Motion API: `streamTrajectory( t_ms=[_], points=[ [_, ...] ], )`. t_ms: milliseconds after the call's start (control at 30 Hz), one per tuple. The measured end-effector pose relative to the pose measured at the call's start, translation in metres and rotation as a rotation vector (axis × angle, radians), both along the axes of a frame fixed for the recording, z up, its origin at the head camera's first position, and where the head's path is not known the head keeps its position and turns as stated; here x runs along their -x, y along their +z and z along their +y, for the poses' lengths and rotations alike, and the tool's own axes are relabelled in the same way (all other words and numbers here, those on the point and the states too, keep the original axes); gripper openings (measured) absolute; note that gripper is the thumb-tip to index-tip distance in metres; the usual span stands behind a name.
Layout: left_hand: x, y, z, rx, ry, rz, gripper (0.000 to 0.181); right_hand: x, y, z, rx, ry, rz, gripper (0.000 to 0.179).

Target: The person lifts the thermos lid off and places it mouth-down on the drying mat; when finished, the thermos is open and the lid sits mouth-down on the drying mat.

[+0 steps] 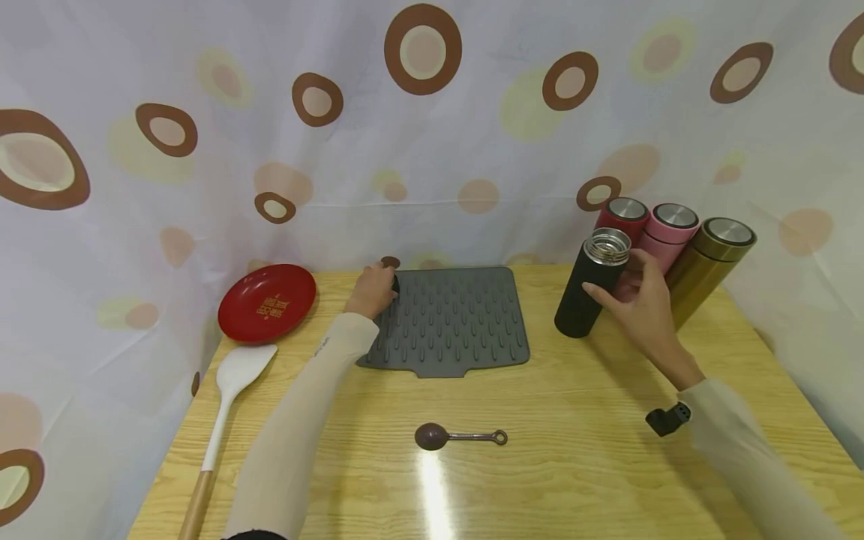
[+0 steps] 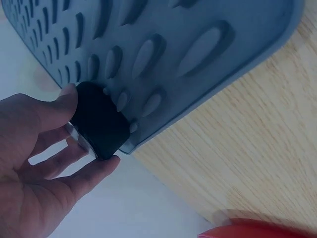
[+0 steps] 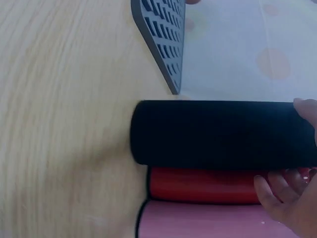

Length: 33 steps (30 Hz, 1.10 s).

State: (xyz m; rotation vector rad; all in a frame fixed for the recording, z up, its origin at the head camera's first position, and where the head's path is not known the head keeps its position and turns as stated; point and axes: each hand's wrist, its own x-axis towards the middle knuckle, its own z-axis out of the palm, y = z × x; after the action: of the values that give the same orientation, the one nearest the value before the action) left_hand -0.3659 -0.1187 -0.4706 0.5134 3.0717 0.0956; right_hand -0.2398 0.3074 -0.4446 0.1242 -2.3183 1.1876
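Observation:
My left hand (image 1: 373, 292) pinches a black bottle lid (image 2: 101, 121) with a silvery top at the far left corner of the grey ridged mat (image 1: 448, 319). In the left wrist view the lid's lower side meets the mat, thumb on one side and fingers on the other. Towards the right of the table, my right hand (image 1: 641, 307) holds a black thermos bottle (image 1: 587, 289) near its top. The bottle is uncapped, its steel threaded mouth showing, and its base is on the table. Right behind it stand a red bottle (image 1: 622, 212), a pink bottle (image 1: 664, 240) and a gold bottle (image 1: 705, 266), all capped.
A red plate (image 1: 236, 319) with gold characters is at the back left. In front of it lies a white spatula (image 1: 232, 379) with a wooden handle. A dark brown spoon (image 1: 432, 436) lies near the middle front. A patterned curtain (image 1: 472, 135) hangs behind the table.

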Motion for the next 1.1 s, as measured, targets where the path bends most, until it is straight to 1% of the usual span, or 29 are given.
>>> streamTrajectory(
  t_ms=[100,233,433,533,633,700,800,867,900,1000,1100],
  points=[
    [0.001,0.001,-0.001,0.007,0.001,-0.015,0.043,-0.002,0.007,0.001,0.006,-0.001,0.045,0.077],
    [0.001,0.003,-0.002,0.009,0.004,-0.025,0.05,-0.005,0.012,0.002,0.001,0.016,0.099,0.075],
    [0.003,0.003,-0.004,-0.017,-0.001,-0.021,0.054,-0.008,0.019,0.013,-0.015,0.002,0.235,0.069],
    [0.004,0.002,-0.005,-0.016,0.0,-0.026,0.055,-0.01,0.024,0.021,-0.038,0.016,0.297,0.064],
    [0.004,0.001,-0.007,-0.012,0.003,-0.032,0.056,-0.011,0.029,0.028,-0.058,0.009,0.352,0.058],
    [0.004,0.001,-0.008,-0.016,0.007,-0.036,0.056,-0.013,0.032,0.031,-0.038,-0.013,0.382,0.053],
    [0.003,0.002,-0.01,-0.015,0.014,-0.034,0.056,-0.017,0.038,0.03,0.003,-0.039,0.396,0.047],
    [0.002,0.003,-0.01,-0.013,0.019,-0.034,0.056,-0.02,0.04,0.029,0.01,-0.063,0.404,0.044],
    [0.002,0.003,-0.01,-0.011,0.02,-0.033,0.056,-0.022,0.04,0.03,-0.004,-0.08,0.411,0.043],
    [0.001,0.003,-0.009,-0.013,0.016,-0.024,0.056,-0.022,0.034,0.038,-0.049,-0.157,0.45,0.04],
    [0.001,0.003,-0.007,-0.023,0.006,-0.011,0.054,-0.018,0.025,0.052,-0.065,-0.261,0.482,0.042]
  ],
)
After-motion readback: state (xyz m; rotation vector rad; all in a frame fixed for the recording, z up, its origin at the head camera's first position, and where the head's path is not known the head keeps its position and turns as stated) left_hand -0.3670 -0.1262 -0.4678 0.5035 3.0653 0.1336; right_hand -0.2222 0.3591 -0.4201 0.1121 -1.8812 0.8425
